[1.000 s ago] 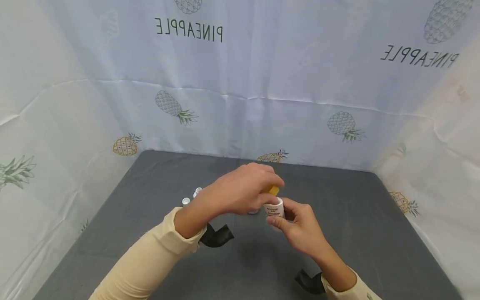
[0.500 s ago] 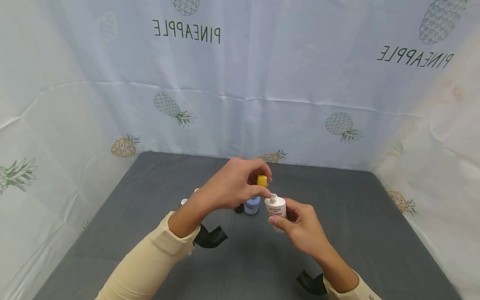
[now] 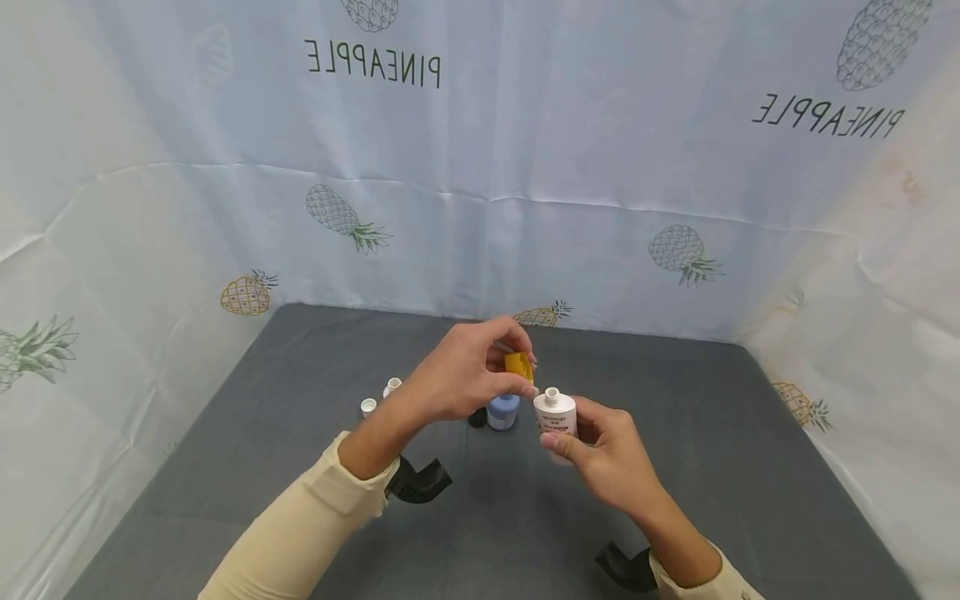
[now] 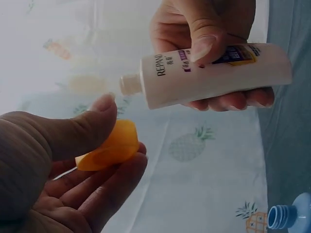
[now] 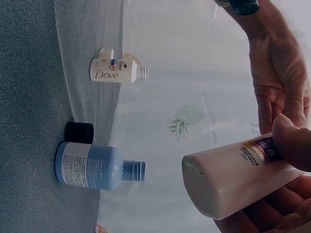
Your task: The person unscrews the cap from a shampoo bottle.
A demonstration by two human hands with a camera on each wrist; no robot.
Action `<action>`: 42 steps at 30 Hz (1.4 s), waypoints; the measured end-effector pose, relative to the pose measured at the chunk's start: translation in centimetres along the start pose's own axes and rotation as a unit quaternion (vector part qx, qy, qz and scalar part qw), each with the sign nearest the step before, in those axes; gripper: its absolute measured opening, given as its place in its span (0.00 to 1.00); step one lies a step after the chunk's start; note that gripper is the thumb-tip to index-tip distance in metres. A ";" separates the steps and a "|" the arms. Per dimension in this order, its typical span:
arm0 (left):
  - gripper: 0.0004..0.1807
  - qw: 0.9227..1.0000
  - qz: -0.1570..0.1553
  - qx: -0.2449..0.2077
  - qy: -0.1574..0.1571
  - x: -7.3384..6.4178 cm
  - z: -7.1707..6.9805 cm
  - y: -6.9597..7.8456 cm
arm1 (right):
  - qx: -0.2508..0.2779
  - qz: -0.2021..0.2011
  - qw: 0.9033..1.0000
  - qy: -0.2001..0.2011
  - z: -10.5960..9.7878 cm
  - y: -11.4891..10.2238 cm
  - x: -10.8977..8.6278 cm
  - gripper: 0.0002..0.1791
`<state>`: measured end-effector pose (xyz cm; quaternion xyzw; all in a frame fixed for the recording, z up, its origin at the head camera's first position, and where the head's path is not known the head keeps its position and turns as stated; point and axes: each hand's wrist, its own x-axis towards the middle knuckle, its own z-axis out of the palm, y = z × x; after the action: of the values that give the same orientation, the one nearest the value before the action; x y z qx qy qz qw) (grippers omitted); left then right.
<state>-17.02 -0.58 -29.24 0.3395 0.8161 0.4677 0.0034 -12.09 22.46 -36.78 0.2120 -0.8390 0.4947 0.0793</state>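
Observation:
My right hand (image 3: 611, 454) grips a white bottle (image 3: 556, 412) round its body, its bare threaded neck pointing up. In the left wrist view the label on this bottle (image 4: 214, 73) reads REPANO. My left hand (image 3: 468, 371) pinches a yellow cap (image 3: 518, 365) between thumb and fingers, just left of the bottle's neck and apart from it. The cap (image 4: 109, 148) shows translucent orange-yellow in the left wrist view. Behind the left hand a blue bottle (image 3: 502, 412) stands uncapped on the table, with a black cap (image 3: 477, 417) beside it.
A white Dove bottle (image 5: 114, 71), uncapped, stands farther left with a white cap (image 5: 105, 53) beside it. The dark grey table (image 3: 675, 417) is enclosed by white curtains (image 3: 480, 167) printed with pineapples. Black curved straps (image 3: 423, 482) hang at both wrists.
My left hand has lifted the yellow cap off the white bottle and moved a little left with it. The bottle's neck and the blue bottle have come into sight. The right hand has barely moved.

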 end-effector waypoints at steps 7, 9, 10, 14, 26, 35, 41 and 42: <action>0.19 0.998 -0.016 -0.062 0.015 -0.2 1.0 -1.2 | 0.005 -0.001 1.000 0.007 -0.2 0.3 -0.3 0.15; 0.19 0.996 -0.026 -0.086 0.019 -0.2 1.5 -1.6 | 0.009 -0.003 1.000 0.009 -0.3 0.4 -0.3 0.15; 0.18 0.995 -0.031 -0.096 0.022 -0.2 1.7 -1.8 | 0.013 -0.005 1.000 0.010 -0.3 0.5 -0.4 0.15; 0.17 0.990 -0.051 -0.124 0.041 -0.2 2.6 -2.5 | 0.028 -0.017 0.999 0.013 -0.5 0.8 -0.5 0.15; 0.22 0.969 -0.037 -0.229 0.085 -0.5 5.8 -3.7 | 0.054 -0.041 0.996 0.055 -0.8 0.9 -0.9 0.17; 0.25 0.962 -0.038 -0.264 0.060 -0.8 6.6 -3.9 | 0.045 -0.025 0.995 0.086 -1.1 0.9 -1.0 0.19; 0.22 0.963 -0.032 -0.260 0.069 -0.9 7.3 -4.1 | 0.054 -0.026 0.993 0.101 -1.1 0.7 -1.1 0.18; 0.22 0.962 -0.031 -0.261 0.076 -0.9 7.4 -4.2 | 0.057 -0.028 0.993 0.104 -1.1 0.8 -1.1 0.18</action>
<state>-16.24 3.18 -36.85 0.2647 0.6739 0.6884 0.0442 -11.49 24.07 -37.19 0.1869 -0.7907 0.5584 0.1674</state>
